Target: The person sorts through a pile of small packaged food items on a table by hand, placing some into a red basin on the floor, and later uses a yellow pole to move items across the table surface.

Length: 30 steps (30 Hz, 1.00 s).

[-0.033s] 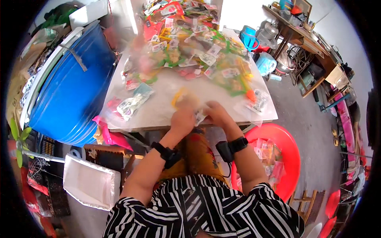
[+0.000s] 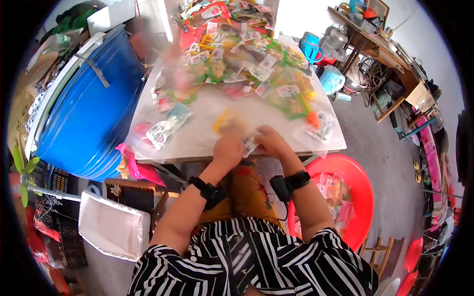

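My left hand [image 2: 229,152] is closed on a small clear packet [image 2: 228,121] with a yellow edge, which sticks out beyond the fingers over the near part of the white table [image 2: 202,140]. Close beside it, my right hand [image 2: 271,141] pinches a small white printed piece [image 2: 250,146], a label or a sachet, that lies between the two hands. Whether that piece belongs to the packet I cannot tell. The fingertips are partly hidden and blurred. Several packets [image 2: 168,126] lie left of my hands, and a white printed packet [image 2: 322,126] rests near the right table edge.
A large heap of colourful plastic packets [image 2: 232,54] covers the table's far half. Below the right edge stands a red tub [image 2: 363,207] holding packets. To the left are a big blue barrel [image 2: 94,108] and a white foam box [image 2: 111,224]. A blue jug [image 2: 310,47] stands beyond the right edge.
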Motion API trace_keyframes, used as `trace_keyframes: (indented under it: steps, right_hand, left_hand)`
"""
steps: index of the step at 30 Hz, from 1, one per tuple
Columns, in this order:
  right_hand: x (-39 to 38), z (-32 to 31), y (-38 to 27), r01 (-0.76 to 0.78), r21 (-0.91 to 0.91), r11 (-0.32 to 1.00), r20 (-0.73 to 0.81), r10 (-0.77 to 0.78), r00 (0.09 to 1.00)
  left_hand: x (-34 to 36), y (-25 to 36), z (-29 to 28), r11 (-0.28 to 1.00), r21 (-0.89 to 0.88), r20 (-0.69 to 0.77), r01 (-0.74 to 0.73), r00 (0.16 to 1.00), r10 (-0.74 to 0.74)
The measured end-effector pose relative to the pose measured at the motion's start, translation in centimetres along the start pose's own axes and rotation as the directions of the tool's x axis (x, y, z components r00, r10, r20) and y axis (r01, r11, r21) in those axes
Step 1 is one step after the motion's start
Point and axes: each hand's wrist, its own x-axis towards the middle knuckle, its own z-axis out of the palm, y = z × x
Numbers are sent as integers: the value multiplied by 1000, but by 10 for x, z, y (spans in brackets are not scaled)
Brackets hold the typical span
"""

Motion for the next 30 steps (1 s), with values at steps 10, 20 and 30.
trace_keyframes:
  steps: [10,20,30]
  right_hand:
    - [1,37,37,278,269,922,-346,-176,921]
    - [-6,29,16,-140,371,918,-616,356,702]
    - [-11,38,12,27,201,979,-706,125,697]
  left_hand:
    - [7,13,2,998,19,138,-65,989,62]
    - [29,0,-27,984,69,183,-166,971,151]
    - [111,-95,-54,751,644,-53,146,988,-146]
